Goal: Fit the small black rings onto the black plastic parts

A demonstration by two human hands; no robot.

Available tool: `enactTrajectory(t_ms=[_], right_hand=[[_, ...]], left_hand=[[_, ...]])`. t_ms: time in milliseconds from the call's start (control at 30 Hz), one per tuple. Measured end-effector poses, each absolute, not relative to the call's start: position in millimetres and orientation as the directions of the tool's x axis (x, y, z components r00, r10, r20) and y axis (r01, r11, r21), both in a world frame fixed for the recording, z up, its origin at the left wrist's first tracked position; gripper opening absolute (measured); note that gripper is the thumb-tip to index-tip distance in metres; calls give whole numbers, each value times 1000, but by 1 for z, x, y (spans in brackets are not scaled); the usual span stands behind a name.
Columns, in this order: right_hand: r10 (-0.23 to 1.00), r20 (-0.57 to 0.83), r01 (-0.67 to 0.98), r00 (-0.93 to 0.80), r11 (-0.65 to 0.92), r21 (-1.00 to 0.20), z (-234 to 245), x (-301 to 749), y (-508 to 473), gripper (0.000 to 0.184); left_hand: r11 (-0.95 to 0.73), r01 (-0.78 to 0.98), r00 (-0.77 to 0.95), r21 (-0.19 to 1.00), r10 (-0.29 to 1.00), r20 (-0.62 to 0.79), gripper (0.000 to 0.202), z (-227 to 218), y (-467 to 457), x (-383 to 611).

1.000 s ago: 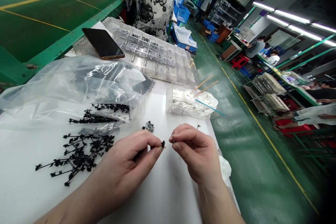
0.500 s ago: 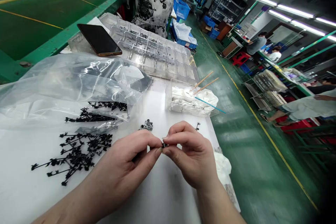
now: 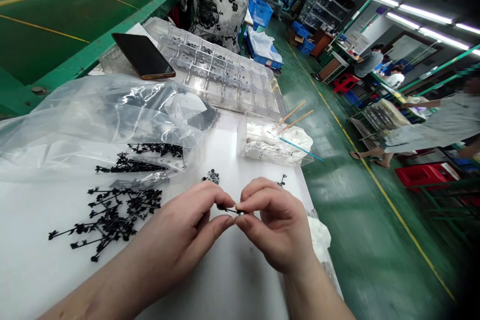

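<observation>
Both hands meet over the white tabletop around a small black stemmed plastic part. My right hand pinches one end, where a small shiny piece shows between thumb and forefinger. The forefinger and thumb of my left hand curve around the stem's other end; their exact contact is partly hidden. Just behind the left fingers sits a small cluster of grey and black ring-like pieces. Left of my left hand lies a loose pile of similar black stemmed parts. A tiny black part rests beyond my right hand.
A clear plastic bag with black parts covers the back left. Behind it are a compartment tray and a phone. A clear box holds white cloth and thin sticks. A person is across the aisle.
More of the black part's stem now shows between my hands, as my left fingers have shifted slightly apart. The person across the aisle has moved and stands differently.
</observation>
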State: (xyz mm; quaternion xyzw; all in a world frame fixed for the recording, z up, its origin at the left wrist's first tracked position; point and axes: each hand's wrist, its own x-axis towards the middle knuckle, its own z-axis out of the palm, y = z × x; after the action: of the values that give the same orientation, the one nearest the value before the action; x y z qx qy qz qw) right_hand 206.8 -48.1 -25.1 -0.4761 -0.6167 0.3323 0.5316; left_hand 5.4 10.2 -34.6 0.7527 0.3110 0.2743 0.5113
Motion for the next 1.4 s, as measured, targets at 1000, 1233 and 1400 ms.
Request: enactTrajectory(t_ms=[1000,1233,1400], right_hand=[[946,185,823,265,-122,-555,-16,285,-43,14],[825,514,840,232,97,-535,-18,246,-44,9],[808,518,715,-281,536,-449,-18,189,-47,26]], left_hand=[[674,-435,599,597,711,-368,47,-38,8,13],[731,-528,669,432,671,-320,44,-37,8,14],[734,-577,707,358,668,-231,44,-42,7,12]])
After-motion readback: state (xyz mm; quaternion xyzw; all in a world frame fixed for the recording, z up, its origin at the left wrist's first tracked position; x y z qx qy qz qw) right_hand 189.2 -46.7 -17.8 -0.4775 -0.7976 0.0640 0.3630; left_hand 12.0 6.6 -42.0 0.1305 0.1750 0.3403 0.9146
